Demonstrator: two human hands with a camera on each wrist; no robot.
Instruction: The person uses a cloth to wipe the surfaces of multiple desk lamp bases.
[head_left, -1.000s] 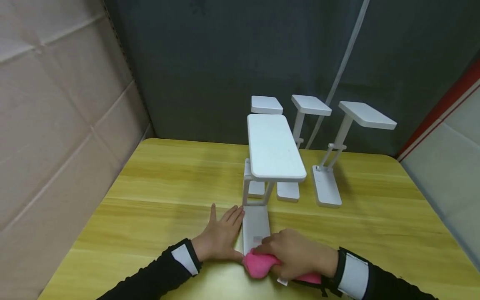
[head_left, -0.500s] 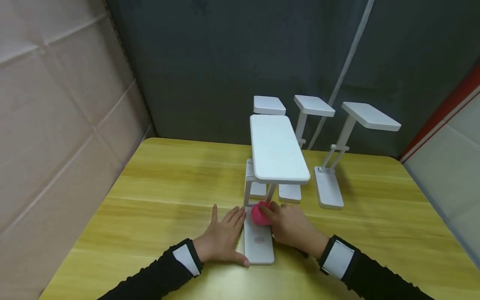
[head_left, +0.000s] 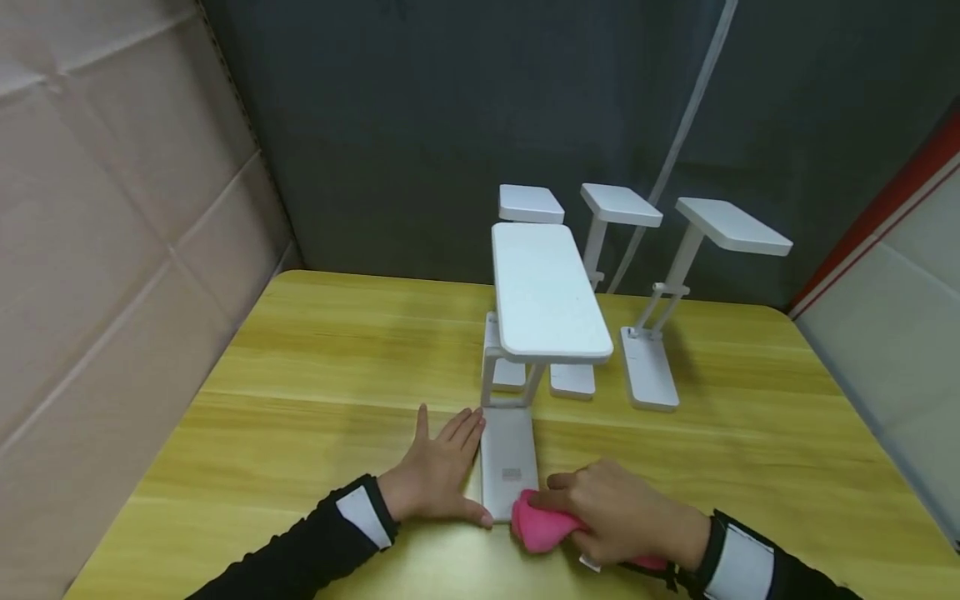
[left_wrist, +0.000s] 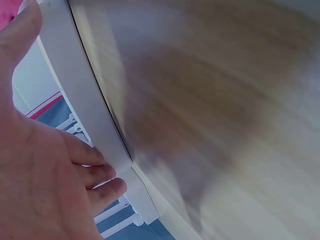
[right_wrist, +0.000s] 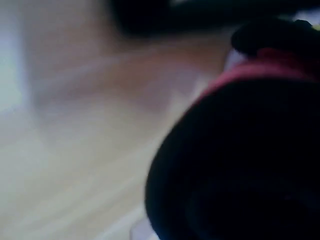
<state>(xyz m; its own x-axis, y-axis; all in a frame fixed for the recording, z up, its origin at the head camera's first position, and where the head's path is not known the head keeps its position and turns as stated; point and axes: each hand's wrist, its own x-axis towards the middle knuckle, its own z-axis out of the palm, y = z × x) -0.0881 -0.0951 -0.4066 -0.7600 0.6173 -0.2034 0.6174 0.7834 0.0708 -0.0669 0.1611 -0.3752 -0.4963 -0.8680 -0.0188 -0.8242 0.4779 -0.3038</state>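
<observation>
A white folding desk lamp stands nearest me; its flat base (head_left: 508, 461) lies on the yellow wooden table (head_left: 315, 367) and its wide head (head_left: 546, 293) hangs above. My left hand (head_left: 438, 475) lies flat on the table, its straight fingers (left_wrist: 95, 175) against the base's left edge (left_wrist: 85, 105). My right hand (head_left: 611, 510) grips a pink cloth (head_left: 542, 525) at the base's near right corner. The right wrist view is dark and blurred, showing only a pink streak of the cloth (right_wrist: 260, 70).
Three more white lamps stand behind: one (head_left: 531, 205) directly behind, one (head_left: 619, 207) in the middle, one (head_left: 731, 227) at the right. A white cord (head_left: 686, 133) hangs down the dark curtain. A cardboard wall (head_left: 112, 208) lines the left.
My right hand with the pink cloth went from the base's near end up to the lamp's stem, then came back to the near end. My left hand stayed put.
</observation>
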